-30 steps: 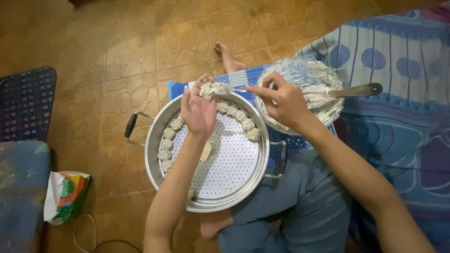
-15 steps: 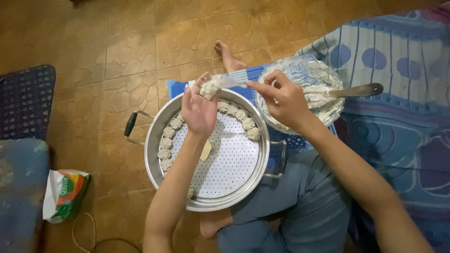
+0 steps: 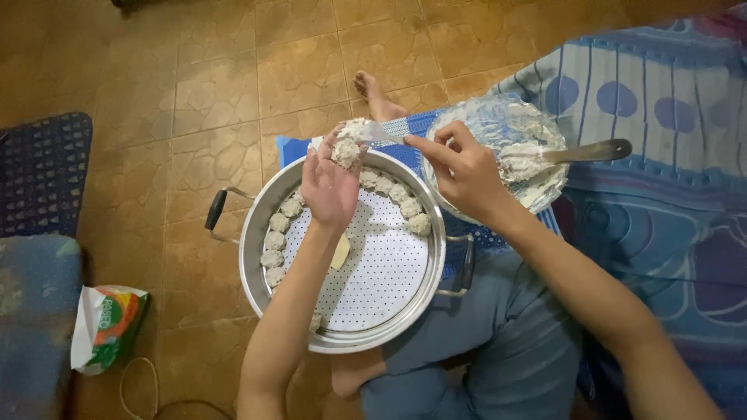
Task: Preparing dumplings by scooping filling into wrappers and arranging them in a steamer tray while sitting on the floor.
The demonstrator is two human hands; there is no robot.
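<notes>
My left hand (image 3: 331, 185) hovers over the far rim of a round metal steamer pot (image 3: 257, 272) and cups a pale, half-formed dumpling (image 3: 345, 151) in its fingers. My right hand (image 3: 465, 173) pinches a small flat spatula (image 3: 379, 132) whose tip presses filling onto that dumpling. Several finished dumplings (image 3: 393, 194) lie in an arc along the rim of the perforated tray (image 3: 373, 272) inside the pot. A small yellowish piece (image 3: 340, 253) lies on the tray under my left wrist.
A plastic-lined bowl of whitish filling (image 3: 498, 128) with a metal spoon (image 3: 591, 151) stands right of the pot. My legs in blue trousers (image 3: 498, 342) and a bare foot (image 3: 375, 93) surround it. A colourful bag (image 3: 105, 327) lies on the brown tiled floor at left. A patterned mat (image 3: 661, 101) is at right.
My left hand has lifted the dumpling slightly away from the tray. My right hand has brought the spatula tip onto it. The pot and bowl have stayed in place.
</notes>
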